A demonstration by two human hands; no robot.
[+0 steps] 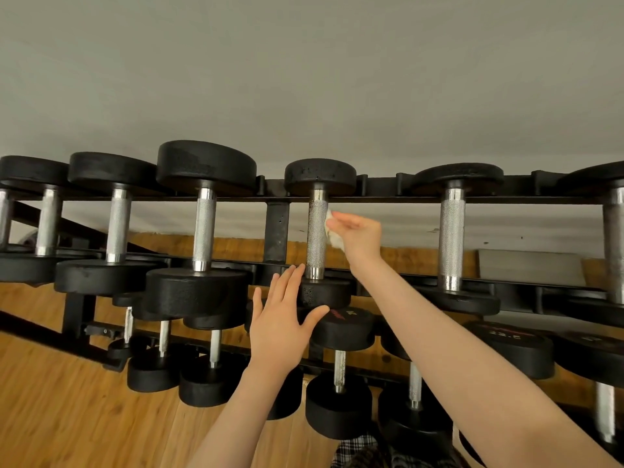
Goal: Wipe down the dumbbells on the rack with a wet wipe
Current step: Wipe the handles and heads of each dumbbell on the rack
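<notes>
A black rack (277,228) carries several black dumbbells with knurled steel handles on its top tier. My right hand (359,233) holds a crumpled white wet wipe (332,231) against the right side of the handle of the middle dumbbell (317,231). My left hand (280,325) lies flat, fingers straight, against the near black head of that same dumbbell, thumb spread to the right. The wipe is mostly hidden behind my right fingers.
More dumbbells (204,228) stand left and right on the top tier, and a lower tier (341,366) holds several more. Behind the rack are a grey wall and a wooden skirting; a wooden floor (67,417) lies at the lower left.
</notes>
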